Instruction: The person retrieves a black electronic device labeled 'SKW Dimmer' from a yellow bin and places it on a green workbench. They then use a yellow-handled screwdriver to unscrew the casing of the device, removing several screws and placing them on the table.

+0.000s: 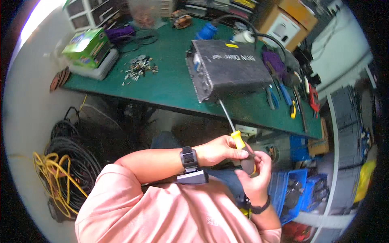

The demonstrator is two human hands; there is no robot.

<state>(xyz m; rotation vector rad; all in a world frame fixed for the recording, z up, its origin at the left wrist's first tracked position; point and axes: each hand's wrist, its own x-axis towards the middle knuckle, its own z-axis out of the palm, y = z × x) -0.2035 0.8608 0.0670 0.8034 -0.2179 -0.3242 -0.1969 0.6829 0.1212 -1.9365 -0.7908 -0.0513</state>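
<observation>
A screwdriver (238, 141) with a yellow and dark handle and a long metal shaft is held in front of me, its shaft slanting up to the left. My left hand (222, 151) pinches the handle near its yellow collar. Around the handle's butt end, my right hand (258, 172) has its fingers curled. The shaft's tip reaches the near lower edge of a black metal box (235, 67), which sits tilted on the green workbench (162, 91); whether it touches a screw is too small to tell.
Loose screws and washers (139, 69) lie in a pile left of the box. Pliers (272, 97), a yellow-and-black cutter (292, 109) and other tools lie at the right. A green carton (86, 48) stands back left. Coiled cables (73, 162) and blue crates (293, 190) are below.
</observation>
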